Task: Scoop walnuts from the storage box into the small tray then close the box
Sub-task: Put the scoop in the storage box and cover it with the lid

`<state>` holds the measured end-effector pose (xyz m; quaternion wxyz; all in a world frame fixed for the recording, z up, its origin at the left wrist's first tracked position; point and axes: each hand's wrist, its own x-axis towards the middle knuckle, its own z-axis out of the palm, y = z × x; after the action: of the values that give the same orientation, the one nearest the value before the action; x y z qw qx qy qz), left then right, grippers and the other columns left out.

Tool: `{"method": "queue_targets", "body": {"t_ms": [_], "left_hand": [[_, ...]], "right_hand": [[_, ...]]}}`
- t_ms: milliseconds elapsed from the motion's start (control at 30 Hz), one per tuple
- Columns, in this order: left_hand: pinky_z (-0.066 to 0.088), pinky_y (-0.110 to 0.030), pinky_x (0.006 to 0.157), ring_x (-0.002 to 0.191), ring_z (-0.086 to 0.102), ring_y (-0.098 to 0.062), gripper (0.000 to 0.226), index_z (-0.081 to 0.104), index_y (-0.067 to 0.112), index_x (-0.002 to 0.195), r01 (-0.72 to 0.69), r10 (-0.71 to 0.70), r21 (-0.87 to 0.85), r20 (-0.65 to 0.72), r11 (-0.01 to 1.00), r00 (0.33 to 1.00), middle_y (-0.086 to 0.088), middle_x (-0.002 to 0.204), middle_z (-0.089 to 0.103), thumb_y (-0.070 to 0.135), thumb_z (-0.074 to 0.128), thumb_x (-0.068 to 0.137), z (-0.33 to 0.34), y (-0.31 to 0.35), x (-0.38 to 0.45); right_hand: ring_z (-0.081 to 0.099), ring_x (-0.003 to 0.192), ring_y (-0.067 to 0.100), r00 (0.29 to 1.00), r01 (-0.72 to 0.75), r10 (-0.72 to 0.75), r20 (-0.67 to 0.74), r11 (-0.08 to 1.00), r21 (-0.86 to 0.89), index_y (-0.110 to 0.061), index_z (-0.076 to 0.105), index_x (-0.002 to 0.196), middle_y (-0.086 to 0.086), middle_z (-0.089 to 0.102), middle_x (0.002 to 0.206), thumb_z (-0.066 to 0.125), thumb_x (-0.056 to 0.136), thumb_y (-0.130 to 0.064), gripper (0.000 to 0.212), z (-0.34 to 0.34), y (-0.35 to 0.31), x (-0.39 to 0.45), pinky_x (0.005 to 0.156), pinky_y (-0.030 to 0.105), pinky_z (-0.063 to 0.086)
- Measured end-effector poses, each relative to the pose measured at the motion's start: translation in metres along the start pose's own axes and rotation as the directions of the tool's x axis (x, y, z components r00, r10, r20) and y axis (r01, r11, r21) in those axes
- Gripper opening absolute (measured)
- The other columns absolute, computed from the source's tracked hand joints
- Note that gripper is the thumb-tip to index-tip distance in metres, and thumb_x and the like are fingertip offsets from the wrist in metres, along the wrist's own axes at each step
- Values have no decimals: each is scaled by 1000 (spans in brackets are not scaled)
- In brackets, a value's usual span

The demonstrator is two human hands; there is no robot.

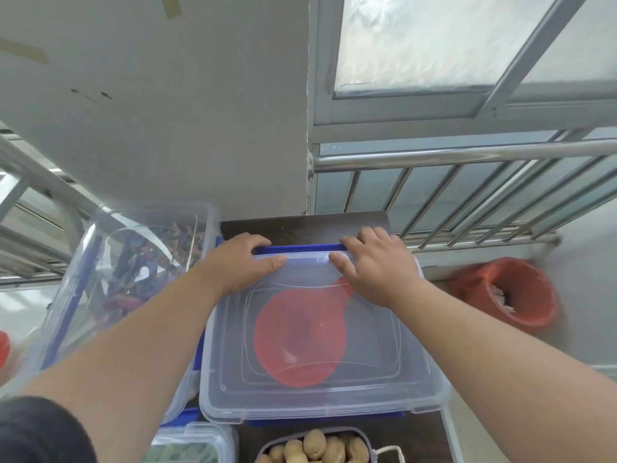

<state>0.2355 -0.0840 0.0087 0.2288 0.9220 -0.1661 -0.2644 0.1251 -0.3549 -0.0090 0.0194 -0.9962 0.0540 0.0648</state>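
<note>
**A:** Where are you with the walnuts?

**B:** Nearly through, I'd say. From the head view, the tray (315, 446) at the bottom edge of the frame is already heaped with walnuts (314, 444), so the scooping looks finished. The lid (317, 345) lies flat on the box (430, 392) in the lower middle, and the red scoop (297, 342) shows through it, shut inside.

**A:** And your hands?

**B:** Both are at the far edge of the lid, just above centre. My left hand (245, 262) has its fingers curled over the back rim and the thumb pressed on top of the lid. My right hand (374, 259) does the same a little further right, fingers hooked over the blue clasp (297, 250) and thumb lying on the lid. So each hand is clamped on that far edge, not spread wide.

**A:** Is the clasp locked?

**B:** I can't tell. The blue strip shows between my hands, but whether it has snapped down is hidden by my fingers.

**A:** What's left, then?

**B:** As I judge it, only fastening: the far clasp first, then whichever others remain. Blue shows under the near edge at the bottom, but I can't say whether that side is latched.
</note>
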Motion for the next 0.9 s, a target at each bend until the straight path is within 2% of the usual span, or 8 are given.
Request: {"method": "queue_targets", "body": {"t_ms": [67, 167, 300, 533, 800, 900], "left_hand": [[50, -39, 102, 114, 62, -13, 58, 67, 31, 134, -53, 54, 12, -139, 999, 989, 14, 125, 62, 70, 64, 91, 12, -3, -9], [52, -38, 94, 108, 62, -10, 43, 71, 32, 122, -117, 127, 55, -246, 992, 961, 17, 115, 61, 65, 64, 95, 21, -5, -14], [53, -36, 85, 105, 63, -14, 46, 74, 23, 119, -185, 221, 141, -305, 973, 926, 11, 112, 63, 61, 63, 96, 26, -8, -14], [53, -35, 81, 95, 61, -19, 44, 77, 14, 107, -230, 293, 204, -375, 951, 879, 4, 100, 65, 56, 66, 96, 30, -8, -16], [56, -41, 80, 91, 63, -23, 54, 78, 10, 106, -244, 329, 246, -412, 938, 849, 0, 99, 66, 59, 59, 96, 34, -9, -16], [56, -45, 83, 91, 65, -25, 47, 80, 10, 107, -314, 403, 261, -448, 913, 798, -1, 99, 69, 53, 62, 98, 34, -9, -16]], "right_hand": [[52, 110, 31, 998, 3, -4, -65, 1000, -11, -27, 64, 134, 5, 58, 112, 18, 100, -69, 72, 6, -1, -3, 92, 45, 43], [54, 103, 30, 994, 7, -8, -107, 1000, -16, -23, 72, 116, 3, 58, 105, 23, 101, -68, 67, 9, 0, -2, 89, 44, 43], [56, 100, 28, 992, 25, -22, -126, 999, 23, -20, 71, 107, 1, 58, 103, 24, 102, -68, 68, 12, -2, -3, 89, 43, 41], [56, 92, 31, 969, 41, -10, -245, 992, 119, -13, 72, 96, 4, 57, 97, 38, 102, -60, 58, 14, -2, -5, 87, 45, 44], [56, 91, 30, 956, 49, -17, -293, 993, 104, -12, 73, 95, 5, 59, 96, 40, 104, -57, 57, 15, -4, -7, 87, 46, 45], [56, 95, 32, 936, 58, -14, -351, 992, 115, -13, 74, 102, 7, 60, 101, 44, 103, -56, 52, 13, -4, -9, 88, 46, 44]]}}
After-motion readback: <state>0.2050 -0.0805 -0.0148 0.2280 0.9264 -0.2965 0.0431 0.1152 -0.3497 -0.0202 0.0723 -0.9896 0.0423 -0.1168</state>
